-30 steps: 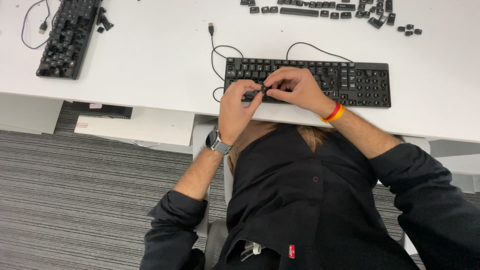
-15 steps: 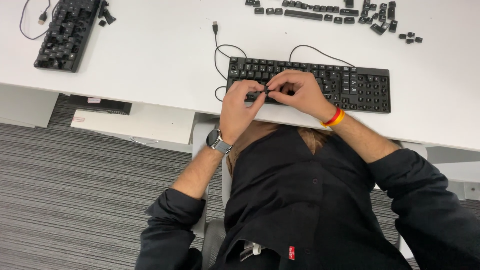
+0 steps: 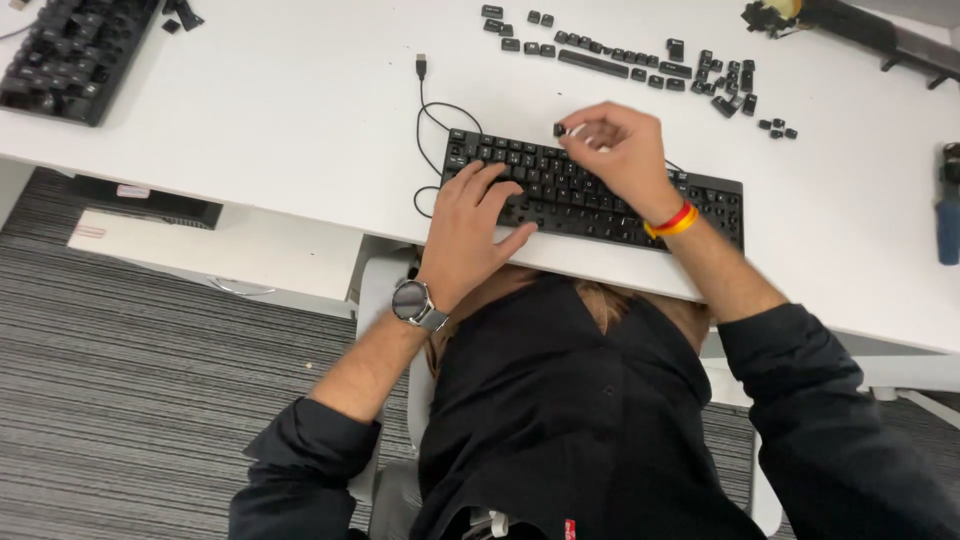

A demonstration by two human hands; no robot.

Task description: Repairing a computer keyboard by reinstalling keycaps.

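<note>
Right hand (image 3: 625,150) fingertips pinch a small black keycap (image 3: 560,129) just above the keyboard (image 3: 600,190) top edge, lifted clear. Left hand (image 3: 475,225) lies flat and open on the keys, probably steadying the board. Loose keycaps (image 3: 640,65) sit around 12 o'clock on the white desk (image 3: 300,120).

Black keyboard (image 3: 600,195) flat at desk edge, small black keycap (image 3: 559,129) lifted above it

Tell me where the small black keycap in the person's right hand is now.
In the head view, the keycap is pinched at the right hand's fingertips, just above the top edge of the near black keyboard, right of its coiled cable.
</note>
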